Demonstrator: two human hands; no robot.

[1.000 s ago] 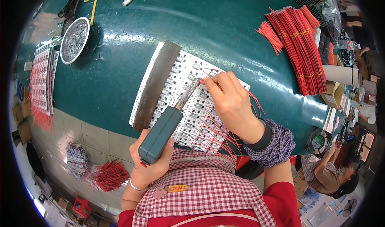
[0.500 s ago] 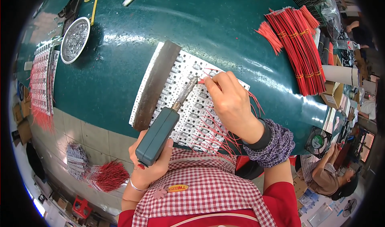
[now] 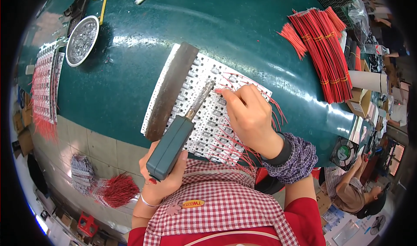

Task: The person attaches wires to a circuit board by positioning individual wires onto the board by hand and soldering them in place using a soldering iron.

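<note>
Left hand [image 3: 173, 178] grips a soldering iron [image 3: 170, 147]; right hand [image 3: 251, 121] pinches red wires [image 3: 218, 91] above a white circuit-board panel [image 3: 197, 139].
The left fingers wrap the green handle; the right thumb and forefinger are closed on the wires, whose ends poke out just left of them, near the iron's tip [image 3: 210, 86]; whether the tip touches wire or board I cannot tell. The panel lies on the green surface [image 3: 130, 72] beneath the right fingers, a dark bar [image 3: 171, 94] across it to their left, loose red strands [image 3: 226, 141] below them. With the tip so close, a left-wrist slip could burn the right fingertips; a slack pinch could let a wire drift out of line; the right wrist could snag the strands and drag the panel askew.
</note>
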